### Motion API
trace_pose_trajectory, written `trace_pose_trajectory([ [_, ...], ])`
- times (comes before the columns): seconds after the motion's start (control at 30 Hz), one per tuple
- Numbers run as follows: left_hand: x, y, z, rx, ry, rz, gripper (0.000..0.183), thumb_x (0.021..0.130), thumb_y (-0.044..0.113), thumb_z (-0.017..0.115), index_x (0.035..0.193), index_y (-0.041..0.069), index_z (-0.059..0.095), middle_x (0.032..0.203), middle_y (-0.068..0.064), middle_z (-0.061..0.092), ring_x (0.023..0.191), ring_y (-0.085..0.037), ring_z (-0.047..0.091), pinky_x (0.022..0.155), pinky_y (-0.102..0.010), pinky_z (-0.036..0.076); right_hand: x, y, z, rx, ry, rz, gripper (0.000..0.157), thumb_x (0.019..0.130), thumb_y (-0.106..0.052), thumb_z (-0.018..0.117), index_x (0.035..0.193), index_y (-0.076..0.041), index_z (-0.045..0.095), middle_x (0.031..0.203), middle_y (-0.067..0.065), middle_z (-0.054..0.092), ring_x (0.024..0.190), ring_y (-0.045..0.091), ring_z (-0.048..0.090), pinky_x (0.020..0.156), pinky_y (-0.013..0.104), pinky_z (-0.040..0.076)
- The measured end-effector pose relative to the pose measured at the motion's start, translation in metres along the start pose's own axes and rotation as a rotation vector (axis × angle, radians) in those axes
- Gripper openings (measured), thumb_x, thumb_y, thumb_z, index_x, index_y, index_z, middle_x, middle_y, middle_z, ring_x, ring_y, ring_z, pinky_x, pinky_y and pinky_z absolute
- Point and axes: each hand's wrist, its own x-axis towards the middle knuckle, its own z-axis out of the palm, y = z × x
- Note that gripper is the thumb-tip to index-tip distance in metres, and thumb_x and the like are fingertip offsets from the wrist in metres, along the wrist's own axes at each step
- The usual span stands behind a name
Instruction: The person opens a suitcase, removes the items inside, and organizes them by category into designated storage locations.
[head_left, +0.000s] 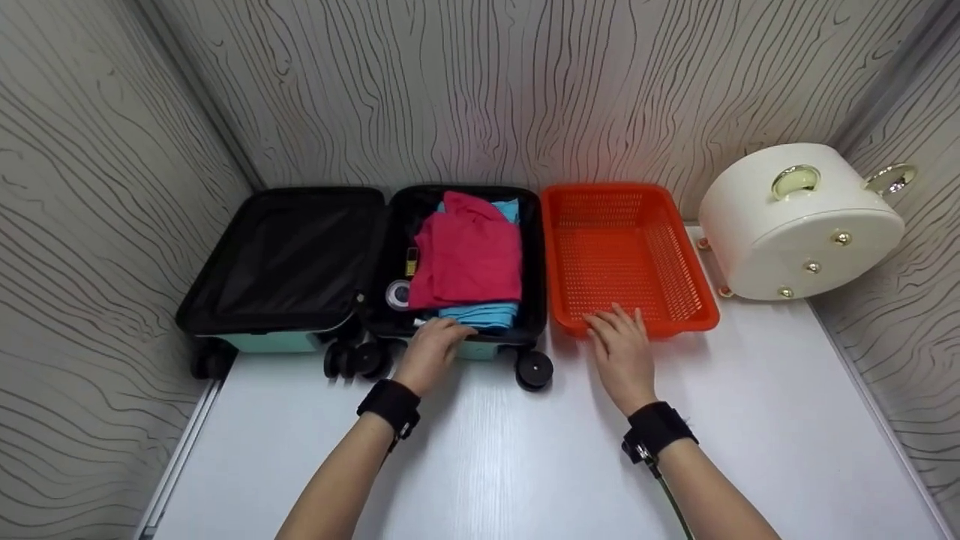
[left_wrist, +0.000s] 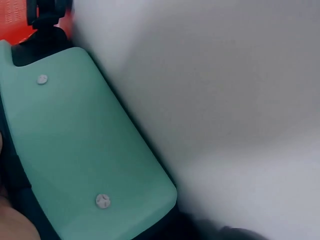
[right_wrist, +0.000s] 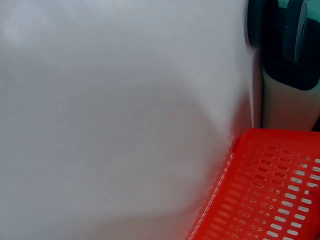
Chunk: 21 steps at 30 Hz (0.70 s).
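Observation:
An open mint-green suitcase (head_left: 480, 350) with black lining lies on the table. One half holds a folded pink cloth (head_left: 469, 259) on top of folded blue cloth (head_left: 480, 315). My left hand (head_left: 431, 352) rests on the near rim of that half, its fingers loosely bent; in the left wrist view only a bit of the hand (left_wrist: 15, 222) shows beside the green shell (left_wrist: 75, 135). Over the near rim of an orange perforated basket (head_left: 607, 255) lies my right hand (head_left: 622, 356), fingers spread and fairly straight. The right wrist view shows the basket's side (right_wrist: 275, 195) but no fingers.
A round silver-rimmed item (head_left: 398, 295) and a small yellow-and-black item (head_left: 412, 262) sit left of the pink cloth. The other suitcase half (head_left: 292, 259) has a black lining. A white rounded case (head_left: 802, 221) with gold handles stands at right. Black wheels (head_left: 534, 370) jut toward me.

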Motion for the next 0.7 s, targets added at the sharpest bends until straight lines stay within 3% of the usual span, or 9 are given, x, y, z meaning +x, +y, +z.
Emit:
trace_pose_trajectory([
  [0.33,0.002,0.003,-0.007,-0.037,-0.027,-0.013,0.022,0.1,0.004,0.065,0.116,0.012,0.078,0.109,-0.004,0.072,0.104,-0.024,0.064,0.093,-0.039,0.052,-0.002,-0.013,0.006,0.016,-0.005,-0.002,0.025,0.094,-0.004,0.073,0.119,-0.005,0.076,0.119,0.015,0.072,0.134,0.04,0.052,0.12,0.057,0.019],
  [0.5,0.004,0.003,-0.012,-0.074,-0.084,-0.037,0.022,0.102,0.006,0.062,0.117,0.011,0.077,0.107,-0.004,0.071,0.102,-0.023,0.064,0.09,-0.039,0.052,0.001,-0.014,0.002,0.015,-0.063,0.026,0.024,0.096,-0.006,0.071,0.12,-0.005,0.075,0.121,0.016,0.071,0.133,0.039,0.052,0.122,0.054,0.017],
  [0.63,0.012,0.002,-0.022,-0.139,-0.142,-0.111,0.023,0.103,0.011,0.061,0.121,0.008,0.076,0.11,-0.006,0.071,0.101,-0.022,0.065,0.089,-0.039,0.053,0.008,-0.018,-0.006,0.032,-0.141,0.073,0.024,0.098,-0.009,0.068,0.119,-0.002,0.074,0.12,0.016,0.072,0.13,0.039,0.055,0.122,0.053,0.019],
  [0.7,0.019,0.0,-0.029,-0.174,-0.143,-0.182,0.025,0.104,0.013,0.061,0.124,0.006,0.074,0.112,-0.006,0.071,0.099,-0.021,0.065,0.088,-0.039,0.053,0.015,-0.022,-0.01,0.049,-0.186,0.107,0.027,0.099,-0.012,0.066,0.123,-0.001,0.072,0.123,0.018,0.07,0.129,0.04,0.055,0.121,0.053,0.022],
])
